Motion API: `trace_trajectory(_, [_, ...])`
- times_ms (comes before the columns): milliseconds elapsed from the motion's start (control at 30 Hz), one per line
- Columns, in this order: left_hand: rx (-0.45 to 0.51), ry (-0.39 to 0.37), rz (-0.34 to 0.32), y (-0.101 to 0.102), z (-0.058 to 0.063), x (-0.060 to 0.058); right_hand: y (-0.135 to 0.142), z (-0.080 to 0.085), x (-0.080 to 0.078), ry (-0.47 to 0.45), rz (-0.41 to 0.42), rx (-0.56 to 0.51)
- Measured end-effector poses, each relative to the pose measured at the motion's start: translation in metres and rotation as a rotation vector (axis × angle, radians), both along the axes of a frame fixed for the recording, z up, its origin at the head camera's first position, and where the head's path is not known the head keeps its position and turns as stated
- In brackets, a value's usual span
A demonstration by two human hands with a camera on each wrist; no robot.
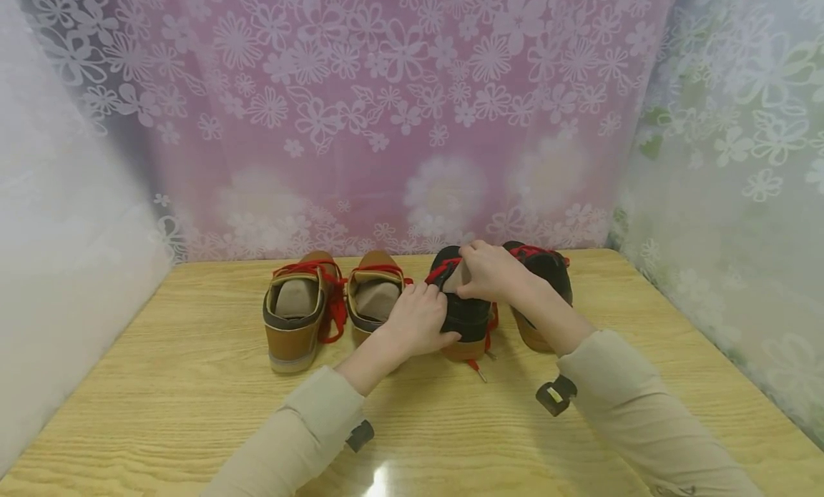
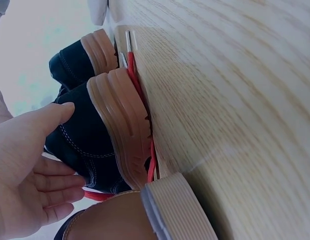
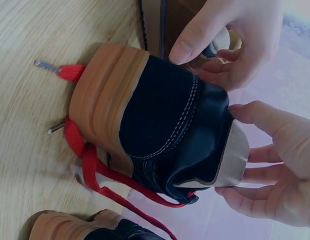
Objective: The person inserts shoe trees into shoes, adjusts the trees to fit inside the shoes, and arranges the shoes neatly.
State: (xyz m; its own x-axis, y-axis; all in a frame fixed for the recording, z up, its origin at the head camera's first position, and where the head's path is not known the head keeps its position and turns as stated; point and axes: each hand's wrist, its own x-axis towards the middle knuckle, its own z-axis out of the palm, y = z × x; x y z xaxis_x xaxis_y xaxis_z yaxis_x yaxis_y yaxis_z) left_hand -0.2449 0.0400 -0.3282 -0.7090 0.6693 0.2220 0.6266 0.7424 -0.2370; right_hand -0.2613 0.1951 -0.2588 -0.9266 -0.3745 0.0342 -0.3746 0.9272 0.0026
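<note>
A black shoe (image 1: 465,315) with red laces and a tan sole stands right of the middle, heel towards me. My right hand (image 1: 492,272) pinches a beige rounded shoe insert (image 3: 234,156) that sticks up from its opening; the thumb lies near the heel collar in the right wrist view. My left hand (image 1: 417,318) is at the shoe's left side, thumb by the heel and fingers loosely extended in the left wrist view. Whether those fingers touch the shoe, I cannot tell. The insert's lower part is hidden inside the shoe.
Two brown shoes with red laces stand to the left, the far-left shoe (image 1: 292,325) and the brown shoe (image 1: 376,297) partly behind my left hand. Another black shoe (image 1: 547,286) is at the right. Floral curtains (image 1: 386,125) surround the wooden table (image 1: 193,382).
</note>
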Motion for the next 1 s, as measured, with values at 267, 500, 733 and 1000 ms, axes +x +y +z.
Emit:
trace_trajectory(267, [-0.008, 0.009, -0.001, 0.0003, 0.0001, -0.0003, -0.0019, 0.0001, -0.0008, -0.007, -0.007, -0.007])
trace_trajectory(500, [-0.019, -0.006, 0.007, 0.0011, 0.0003, -0.0002, -0.0042, -0.0032, -0.002, -0.019, -0.013, 0.0])
trace_trajectory(733, [-0.026, 0.007, 0.008, 0.001, -0.0005, 0.0002, -0.0058, -0.0057, -0.0021, 0.004, -0.01, 0.033])
trace_trajectory(1000, [-0.019, 0.016, 0.007, 0.0012, -0.0012, 0.0005, -0.0055, -0.0079, -0.0029, 0.013, -0.015, 0.013])
